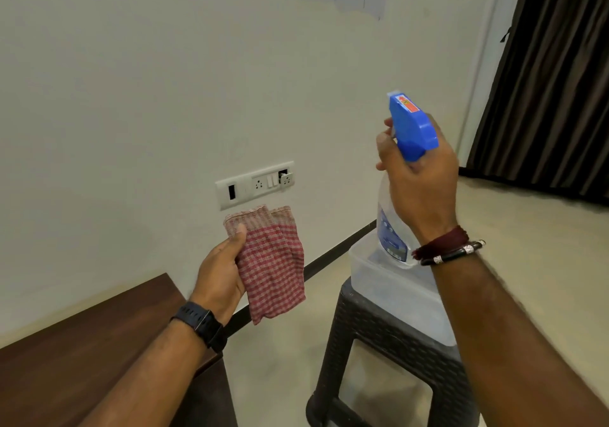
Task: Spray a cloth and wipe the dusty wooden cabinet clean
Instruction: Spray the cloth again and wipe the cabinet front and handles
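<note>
Left hand: your left hand [219, 270] has its grip closed on the checked cloth [272, 263], at 6 o'clock.
Right hand: your right hand [420, 183] grips the spray bottle [393, 225] at 3 o'clock, above the tub [392, 286] on the stool [379, 344].
Cabinet: its brown top [82, 341] sits at 8 o'clock.

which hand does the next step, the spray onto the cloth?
Right. The right hand already grips the spray bottle at its blue trigger head, fingers at the front. The left hand holds the checked cloth up beside it as target.
</note>
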